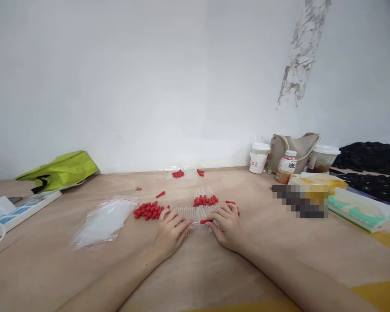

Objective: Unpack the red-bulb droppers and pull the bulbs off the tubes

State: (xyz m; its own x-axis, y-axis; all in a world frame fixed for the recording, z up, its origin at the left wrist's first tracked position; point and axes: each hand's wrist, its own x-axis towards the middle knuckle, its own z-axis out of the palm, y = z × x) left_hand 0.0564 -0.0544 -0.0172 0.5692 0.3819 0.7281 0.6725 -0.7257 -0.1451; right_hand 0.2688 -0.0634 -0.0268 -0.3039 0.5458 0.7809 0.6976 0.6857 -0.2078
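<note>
My left hand [172,229] pinches a thin clear glass dropper tube [195,223], held level above the table. At its right end sits a red rubber bulb [206,221], gripped between the thumb and fingers of my right hand [228,226]. How deep the tube goes into the bulb cannot be made out. A row of loose clear tubes [191,212] lies beneath and between my hands. Left of them is a pile of red bulbs [147,211], with one bulb [160,194] apart behind it. Several tubes with bulbs fitted [206,200] lie behind the row.
Clear zip bags [100,223] lie at the left, near a power strip [29,207] and a green bag [63,170]. A clear bag with red bulbs [185,173] rests by the wall. Cups [258,159], a bottle [285,168] and a tissue pack [360,210] stand at the right.
</note>
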